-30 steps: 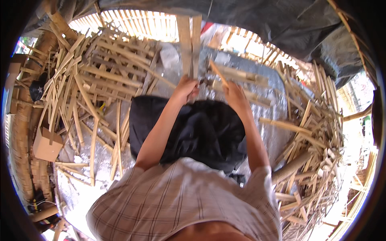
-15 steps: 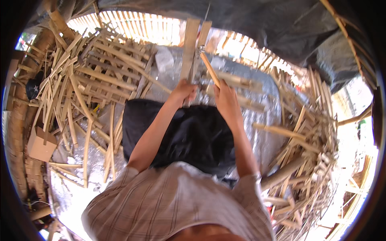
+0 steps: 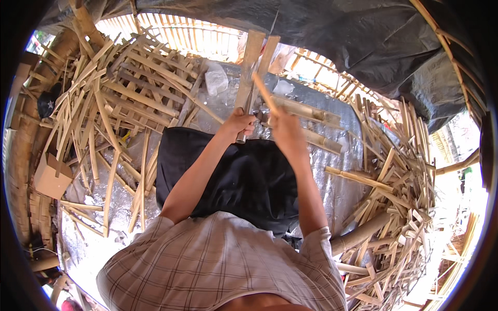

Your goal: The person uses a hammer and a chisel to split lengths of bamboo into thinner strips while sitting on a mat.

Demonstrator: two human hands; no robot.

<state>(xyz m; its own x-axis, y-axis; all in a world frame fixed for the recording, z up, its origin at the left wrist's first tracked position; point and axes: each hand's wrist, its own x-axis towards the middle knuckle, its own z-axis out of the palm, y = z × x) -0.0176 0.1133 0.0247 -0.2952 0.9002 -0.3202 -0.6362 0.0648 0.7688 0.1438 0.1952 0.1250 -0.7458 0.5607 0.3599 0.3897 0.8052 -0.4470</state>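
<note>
Two hands are working on one bamboo slat (image 3: 252,62) that is standing upright in front of your knees, over the black cloth (image 3: 244,181) on your lap. Your left hand (image 3: 239,123) is gripping a blade handle (image 3: 244,132) against the slat, and your right hand (image 3: 286,132) is clenching a short stick (image 3: 264,93), raised at a slant. Many split strips (image 3: 119,98) are lying on your left and many more (image 3: 394,176) on your right, so I judge much is done; this slat is only partly split.
</note>
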